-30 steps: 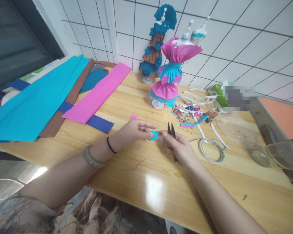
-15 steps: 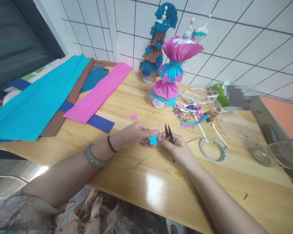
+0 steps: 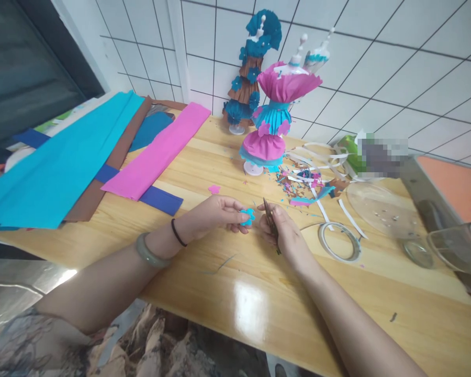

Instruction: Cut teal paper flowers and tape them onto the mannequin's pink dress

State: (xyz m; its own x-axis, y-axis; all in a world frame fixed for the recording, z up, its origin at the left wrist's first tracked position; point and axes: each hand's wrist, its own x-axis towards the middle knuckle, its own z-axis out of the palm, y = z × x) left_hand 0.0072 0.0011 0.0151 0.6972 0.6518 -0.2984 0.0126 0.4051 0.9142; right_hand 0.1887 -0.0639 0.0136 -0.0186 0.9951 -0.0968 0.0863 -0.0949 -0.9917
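Between the thumb and fingers of my left hand (image 3: 224, 212) is a small bright-blue paper flower (image 3: 248, 217), its petals facing up. My right hand (image 3: 283, 230) is wrapped round a pair of dark scissors (image 3: 270, 220); their blades look closed and point up and away from me. A small gap separates the scissors from the blue flower. On the table beyond my left hand lies a pink paper flower (image 3: 214, 189). Farther back stands a doll-like figure in a tiered pink and blue paper dress (image 3: 265, 144), with pink flowers on it.
Folded blue crepe paper (image 3: 63, 162) and a pink strip (image 3: 160, 149) lie at left. Behind stands a brown and teal paper figure (image 3: 245, 89). Paper scraps (image 3: 298, 183), a tape roll (image 3: 339, 242), a clear round lid (image 3: 380, 209) and a glass jar (image 3: 455, 248) are at right.
My right fingers, which were touching the blue flower, have drawn back from it. The scissor blades went from spread to together. The flower stays in my left hand and has turned slightly.
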